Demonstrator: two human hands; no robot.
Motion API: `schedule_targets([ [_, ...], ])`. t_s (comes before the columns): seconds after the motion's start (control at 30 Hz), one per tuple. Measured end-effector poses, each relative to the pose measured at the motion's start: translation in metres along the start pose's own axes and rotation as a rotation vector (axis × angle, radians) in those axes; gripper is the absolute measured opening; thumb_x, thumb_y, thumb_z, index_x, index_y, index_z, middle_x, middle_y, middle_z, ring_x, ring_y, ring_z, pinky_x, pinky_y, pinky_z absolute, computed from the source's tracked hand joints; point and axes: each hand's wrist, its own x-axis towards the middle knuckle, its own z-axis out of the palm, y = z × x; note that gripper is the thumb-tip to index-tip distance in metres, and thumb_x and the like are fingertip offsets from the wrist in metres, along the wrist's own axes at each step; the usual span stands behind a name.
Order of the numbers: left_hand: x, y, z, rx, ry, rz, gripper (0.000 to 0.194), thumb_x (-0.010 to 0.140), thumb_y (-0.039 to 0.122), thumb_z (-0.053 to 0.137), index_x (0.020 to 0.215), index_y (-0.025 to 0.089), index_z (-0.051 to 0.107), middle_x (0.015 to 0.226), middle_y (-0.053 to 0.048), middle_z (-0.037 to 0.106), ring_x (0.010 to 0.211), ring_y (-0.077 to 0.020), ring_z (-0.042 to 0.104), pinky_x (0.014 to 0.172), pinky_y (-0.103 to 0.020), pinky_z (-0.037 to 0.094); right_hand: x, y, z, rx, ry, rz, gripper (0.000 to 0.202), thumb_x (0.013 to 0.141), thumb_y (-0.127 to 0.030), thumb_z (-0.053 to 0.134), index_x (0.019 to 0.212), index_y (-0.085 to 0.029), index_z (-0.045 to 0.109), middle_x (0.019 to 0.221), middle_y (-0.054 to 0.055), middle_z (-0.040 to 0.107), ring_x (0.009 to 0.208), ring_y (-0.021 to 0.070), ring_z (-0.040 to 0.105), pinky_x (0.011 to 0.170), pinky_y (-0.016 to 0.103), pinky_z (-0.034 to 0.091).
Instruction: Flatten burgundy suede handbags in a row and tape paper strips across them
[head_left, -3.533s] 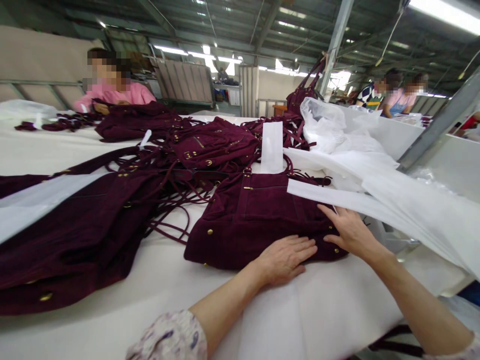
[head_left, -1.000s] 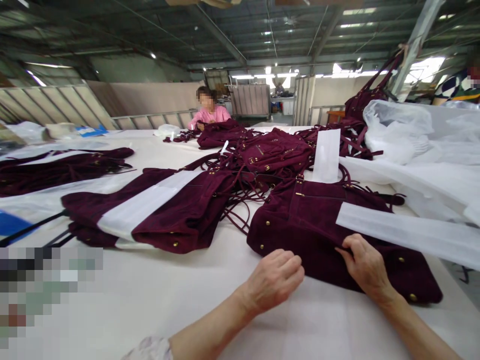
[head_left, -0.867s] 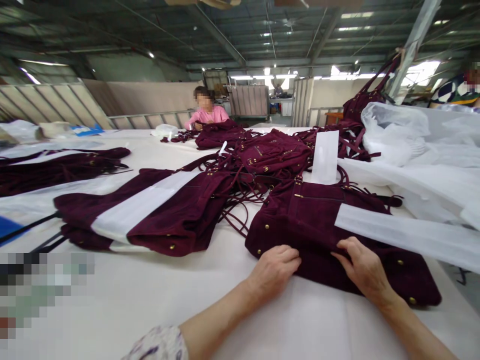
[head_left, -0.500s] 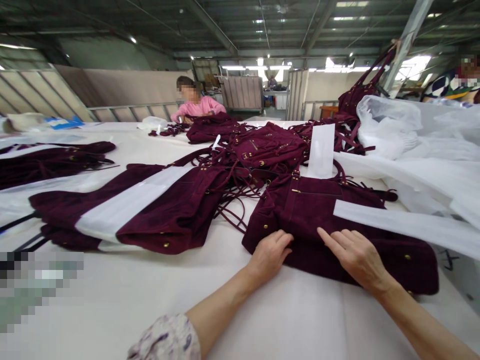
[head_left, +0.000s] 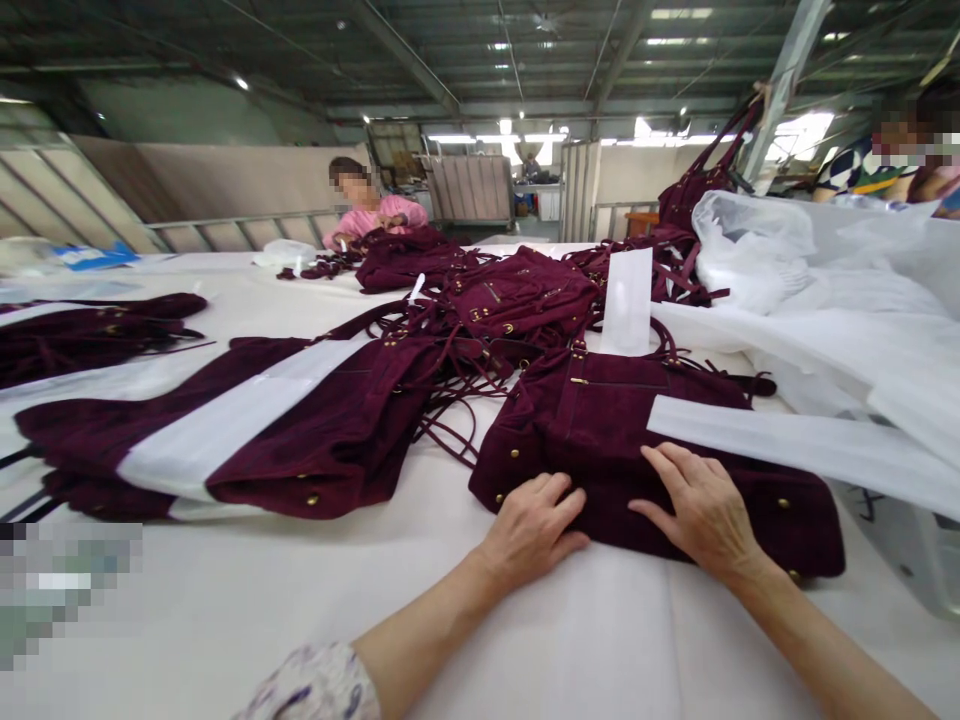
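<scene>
A dark maroon handbag (head_left: 600, 430) with brass studs and straps lies in front of me, its base toward me. My left hand (head_left: 534, 525) rests on the near edge of that base, fingers spread and thumb pointing right. Farther right, my right hand (head_left: 694, 505) lies on the same base with its thumb apart from the fingers; nothing is gripped in either. A white paper strip (head_left: 780, 440) crosses the bag just beyond my right hand. Another white strip (head_left: 628, 300) stands up at the bag's far side.
On the left lies a second maroon bag (head_left: 315, 440) wrapped with a white band (head_left: 240, 415). More maroon bags (head_left: 517, 290) with tangled straps are heaped beyond. White plastic sheeting (head_left: 825, 290) covers the right side. A person in pink (head_left: 382, 215) works across the white table (head_left: 420, 610).
My right hand has opened from a pointing shape, its thumb now apart. My left hand's fingers have spread out flat on the bag. The whole view has shifted slightly.
</scene>
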Motion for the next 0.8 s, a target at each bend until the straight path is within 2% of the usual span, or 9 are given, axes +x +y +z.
schedule_targets([
  [0.1, 0.001, 0.01, -0.002, 0.073, -0.023, 0.05, 0.047, 0.084, 0.045, 0.062, 0.121, 0.019, 0.051, 0.106, -0.007, 0.056, 0.094, -0.0231, 0.055, 0.077, -0.037, 0.05, 0.011, -0.006, -0.007, 0.006, -0.122, 0.035, 0.078, 0.074, -0.056, 0.07, 0.135, -0.014, 0.044, 0.121, 0.016, 0.057, 0.099, 0.0277, 0.056, 0.085, 0.04, 0.041],
  [0.2, 0.005, 0.015, 0.001, 0.126, -0.048, 0.04, 0.029, 0.086, 0.036, 0.062, 0.107, 0.017, 0.058, 0.094, -0.005, 0.058, 0.086, -0.0209, 0.057, 0.07, -0.035, 0.051, 0.024, -0.013, -0.012, -0.01, -0.302, 0.063, 0.091, 0.057, -0.057, 0.082, 0.129, -0.013, 0.047, 0.099, 0.009, 0.062, 0.083, 0.0249, 0.058, 0.073, 0.036, 0.042],
  [0.27, 0.008, 0.016, 0.002, 0.156, -0.031, 0.093, 0.013, 0.088, 0.029, 0.059, 0.093, 0.017, 0.059, 0.096, -0.006, 0.06, 0.089, -0.0202, 0.058, 0.074, -0.036, 0.051, 0.03, -0.015, -0.01, -0.04, -0.384, 0.067, 0.077, 0.052, -0.052, 0.086, 0.112, -0.015, 0.055, 0.087, 0.005, 0.061, 0.075, 0.0228, 0.058, 0.065, 0.033, 0.041],
  [0.33, 0.012, 0.016, 0.0, 0.179, 0.05, 0.191, 0.007, 0.091, 0.021, 0.053, 0.092, 0.017, 0.059, 0.116, -0.008, 0.059, 0.107, -0.0219, 0.055, 0.091, -0.041, 0.048, 0.029, -0.014, -0.004, -0.067, -0.405, 0.034, 0.056, 0.059, -0.044, 0.086, 0.098, -0.017, 0.056, 0.082, 0.002, 0.06, 0.071, 0.0209, 0.057, 0.061, 0.031, 0.038],
  [0.4, 0.018, 0.015, -0.004, 0.18, 0.133, 0.266, 0.015, 0.092, 0.017, 0.05, 0.105, 0.017, 0.058, 0.139, -0.01, 0.046, 0.128, -0.0244, 0.042, 0.107, -0.046, 0.036, 0.023, -0.011, 0.003, -0.075, -0.365, -0.023, 0.034, 0.072, -0.037, 0.078, 0.089, -0.018, 0.055, 0.077, 0.001, 0.059, 0.067, 0.0188, 0.055, 0.059, 0.031, 0.036],
  [0.47, 0.027, 0.013, -0.009, 0.141, 0.133, 0.292, 0.03, 0.089, 0.02, 0.055, 0.119, 0.016, 0.053, 0.148, -0.012, 0.036, 0.137, -0.0259, 0.031, 0.114, -0.047, 0.027, 0.014, -0.007, 0.011, -0.068, -0.283, -0.062, 0.02, 0.084, -0.034, 0.067, 0.083, -0.019, 0.054, 0.074, 0.001, 0.057, 0.065, 0.0182, 0.053, 0.061, 0.031, 0.035],
  [0.6, 0.046, 0.008, -0.007, 0.042, 0.1, 0.259, 0.059, 0.08, 0.033, 0.067, 0.131, 0.012, 0.044, 0.141, -0.016, 0.044, 0.135, -0.0275, 0.035, 0.115, -0.048, 0.027, 0.005, 0.001, 0.019, 0.012, -0.161, -0.065, 0.019, 0.091, -0.035, 0.056, 0.083, -0.017, 0.056, 0.074, 0.004, 0.057, 0.069, 0.0182, 0.053, 0.065, 0.031, 0.038],
  [0.73, 0.052, 0.002, 0.008, 0.048, 0.18, 0.268, 0.018, 0.093, 0.019, 0.047, 0.108, 0.014, 0.056, 0.109, -0.008, 0.063, 0.112, -0.0187, 0.055, 0.113, -0.043, 0.032, 0.003, 0.009, 0.013, 0.137, -0.056, -0.09, 0.019, 0.091, -0.029, 0.057, 0.105, -0.017, 0.058, 0.097, 0.008, 0.063, 0.086, 0.0188, 0.057, 0.077, 0.031, 0.042],
  [0.8, 0.049, 0.0, 0.014, 0.051, 0.216, 0.303, 0.02, 0.095, 0.013, 0.039, 0.098, 0.015, 0.058, 0.101, -0.006, 0.064, 0.105, -0.0152, 0.057, 0.112, -0.04, 0.034, -0.001, 0.014, 0.005, 0.15, -0.034, -0.09, 0.024, 0.089, -0.034, 0.06, 0.108, -0.019, 0.059, 0.11, 0.01, 0.061, 0.098, 0.0219, 0.057, 0.087, 0.036, 0.041],
])
